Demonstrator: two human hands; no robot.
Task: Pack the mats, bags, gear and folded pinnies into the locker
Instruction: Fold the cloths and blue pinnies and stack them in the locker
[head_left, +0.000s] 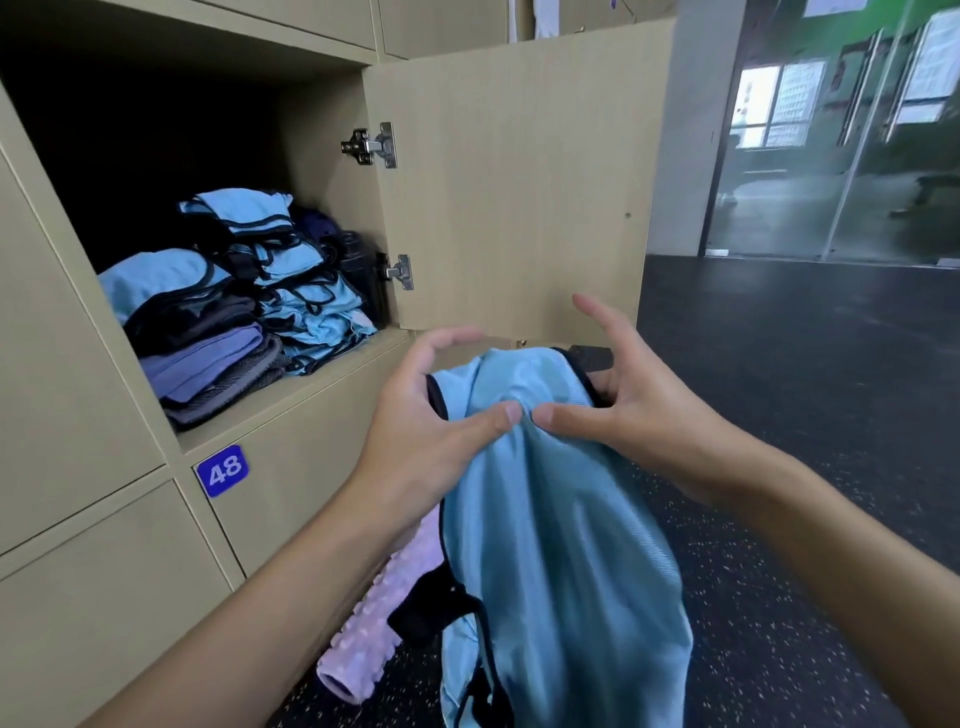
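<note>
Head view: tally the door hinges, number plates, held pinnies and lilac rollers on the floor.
Door hinges: 2
Number plate: 1
Held pinny: 1
Lilac roller: 1
Total: 5

Both bare forearms reached forward, wrists angled inward so the palms faced each other. The left hand (431, 421) and right hand (639, 415) met over a blue pinny (545, 519), thumb tips nearly touching as they pressed its front. The left hand's upper fingers curved loosely above the cloth. The right forefinger stood raised, and its other fingers curled behind the fabric's edge.
</note>
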